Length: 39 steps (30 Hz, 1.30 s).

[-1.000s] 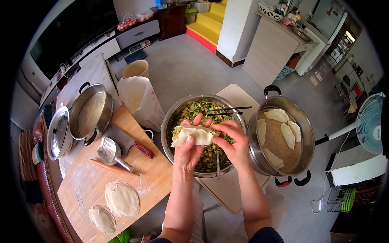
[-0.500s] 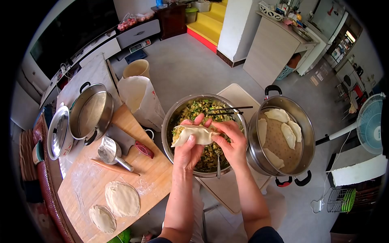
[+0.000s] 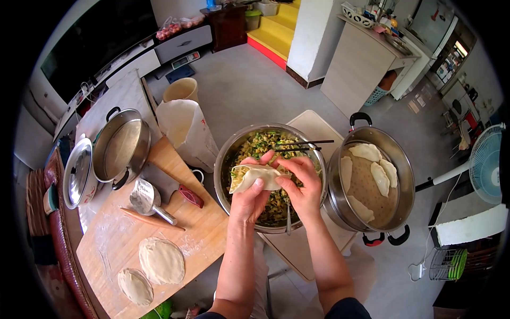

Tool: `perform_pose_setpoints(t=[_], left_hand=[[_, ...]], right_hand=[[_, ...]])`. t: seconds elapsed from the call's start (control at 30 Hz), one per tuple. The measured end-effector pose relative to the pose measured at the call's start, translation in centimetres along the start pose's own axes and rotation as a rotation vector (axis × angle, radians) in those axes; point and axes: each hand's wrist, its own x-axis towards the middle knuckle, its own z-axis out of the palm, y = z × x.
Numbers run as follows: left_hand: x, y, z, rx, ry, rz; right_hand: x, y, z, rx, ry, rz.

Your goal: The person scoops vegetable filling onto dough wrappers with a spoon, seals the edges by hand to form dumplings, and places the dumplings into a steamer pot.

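Observation:
Above a metal bowl (image 3: 222,204) of chopped green and yellow filling (image 3: 273,210), both hands hold one large dumpling (image 3: 249,179). My left hand (image 3: 249,204) cradles it from below, thumb across its front. The dumpling's left end gapes and shows filling; its right part is pressed together. Fingers and thumb of my right hand (image 3: 304,183) pinch the edge at the right end. Dark chopsticks (image 3: 305,142) lie across the bowl's right side, and a spoon handle (image 3: 288,218) leans on its near rim.
Right of the bowl, a steamer pot (image 3: 406,186) holds several folded dumplings (image 3: 380,178). On the left, a wooden board (image 3: 204,228) carries dough rounds (image 3: 162,260), a rolling pin (image 3: 154,219), a flour scoop (image 3: 143,196) and a cleaver (image 3: 162,181). A fan (image 3: 486,165) stands far right.
My right fingers stay at the dumpling's right end, with only slight shifts of grip. The whole view has moved a few pixels.

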Motion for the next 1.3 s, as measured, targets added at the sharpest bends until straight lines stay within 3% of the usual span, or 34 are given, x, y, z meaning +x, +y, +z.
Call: perform_pose_setpoints(t=[0.17, 0.27, 0.3, 0.37, 0.43, 0.5, 0.6, 0.63, 0.73, 0.87, 0.9, 1.0, 1.1, 1.2, 1.3], left_hand=[[0.0, 0.0, 0.1, 0.099, -0.007, -0.020], [0.0, 0.6, -0.4, 0.191, 0.011, -0.014], [0.0, 0.7, -0.8, 0.255, 0.035, -0.021], [-0.1, 0.7, -1.5, 0.383, 0.081, -0.034], [-0.2, 0.6, -1.7, 0.452, 0.095, -0.045], [-0.3, 0.7, -1.5, 0.501, 0.105, -0.066], [-0.5, 0.8, -0.9, 0.543, 0.116, -0.101], [-0.5, 0.6, -0.9, 0.558, 0.115, -0.109], [-0.8, 0.8, -0.1, 0.701, 0.123, -0.190], [-0.8, 1.0, 1.3, 0.943, 0.059, -0.185], [-0.5, 0.7, 0.8, 1.065, 0.043, -0.086], [-0.3, 1.0, 0.4, 1.534, -0.128, 0.100], [-0.8, 1.5, 0.7, 1.186, -0.018, -0.151], [-0.8, 2.2, 1.2, 1.014, -0.125, -0.176], [-0.8, 2.5, 1.7, 0.997, -0.047, -0.174]], right_hand=[[-0.6, 2.1, 0.0, -0.010, -0.086, -0.020], [-0.7, 2.2, -0.4, 0.223, -0.094, 0.236], [-0.9, 2.2, -1.0, 0.276, -0.126, 0.525], [-1.3, 3.4, -1.7, 0.276, -0.162, 0.742], [-1.8, 4.5, -2.0, 0.014, -0.276, 0.612], [-2.6, 5.3, -2.1, -0.375, -0.419, 0.190], [-2.0, 4.9, -3.1, -0.133, -0.399, 0.295], [-1.7, 4.5, -3.2, 0.371, -0.414, 0.580], [-1.3, 3.7, -2.8, 0.745, -0.531, 0.519], [-2.0, 4.5, -2.0, 0.670, -0.581, 0.520], [-1.8, 3.8, -2.0, 0.759, -0.518, 0.572], [-2.5, 4.5, -2.2, 0.604, -0.586, 0.548], [-3.1, 4.1, -2.5, 0.650, -0.561, 0.732], [-3.3, 3.5, -3.0, 0.777, -0.448, 0.770], [-4.0, 4.1, -3.0, 0.777, -0.415, 0.759]])
